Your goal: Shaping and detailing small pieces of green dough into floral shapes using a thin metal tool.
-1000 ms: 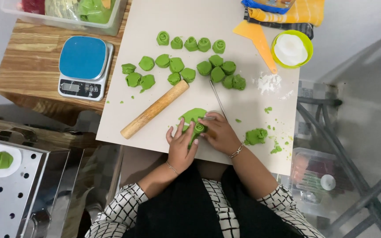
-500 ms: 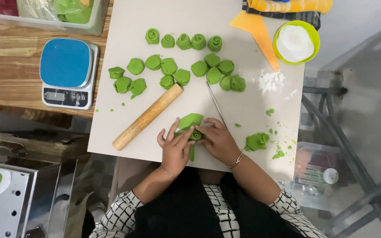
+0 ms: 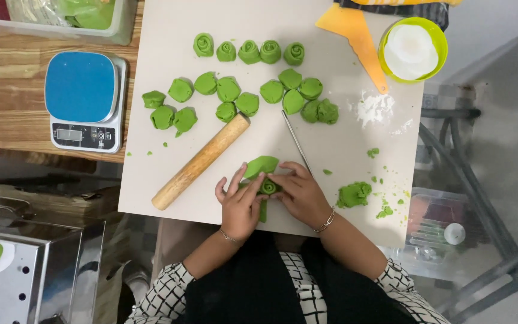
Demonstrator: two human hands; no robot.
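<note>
Seemingly, left hand point(image 3: 241, 207) and right hand point(image 3: 301, 193) pinch, fingers curled, a rolled green dough strip point(image 3: 267, 186).

A small grey screen point(image 3: 70, 134) sits on the front edge of the blue-topped white scale point(image 3: 83, 99), far left of the hands and beyond them. A yellow packet point(image 3: 412, 2) lies at the far right edge, mostly cut off.
</note>
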